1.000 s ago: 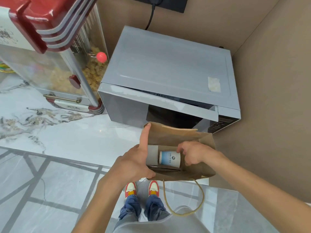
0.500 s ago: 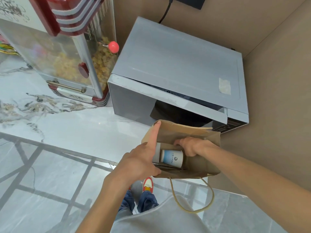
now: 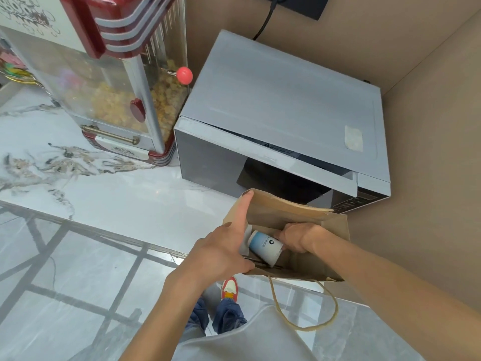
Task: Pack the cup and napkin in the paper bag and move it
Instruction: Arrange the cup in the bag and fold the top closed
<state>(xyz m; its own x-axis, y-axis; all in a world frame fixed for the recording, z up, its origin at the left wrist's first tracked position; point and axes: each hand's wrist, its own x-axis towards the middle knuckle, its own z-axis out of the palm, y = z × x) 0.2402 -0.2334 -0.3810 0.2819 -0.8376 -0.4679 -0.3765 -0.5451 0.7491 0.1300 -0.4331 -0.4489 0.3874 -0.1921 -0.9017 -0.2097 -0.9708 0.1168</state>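
Currently the packing stage appears nearly complete, judged from how the items lie. Nearest the wearer, a twine handle [image 3: 304,308] hangs off the table [image 3: 130,204] edge from the paper bag [image 3: 335,246], which stands at the 5 o'clock part of the view, close to the table's near edge. The left hand [image 3: 221,251] grips the bag's near-left rim, with its index finger [image 3: 243,212] extended straight up the left wall to keep the mouth spread. The right hand [image 3: 296,237] is inside the bag, fingers curled around the base of the cup [image 3: 265,247]; the cup is tilted, its closed end toward 10 o'clock.

Bag contents: the cup, plus a pale sheet [image 3: 246,239] against the left wall at 9 o'clock of the cup, probably the napkin, though mostly hidden by the left hand. Remaining steps, as a judgement: release the cup, withdraw the right hand, then lift and relocate the bag.

Farther back, a microwave [image 3: 286,105] sits at 12 o'clock of the bag with its door ajar. A popcorn machine [image 3: 117,82] holding popcorn stands at 10 o'clock.
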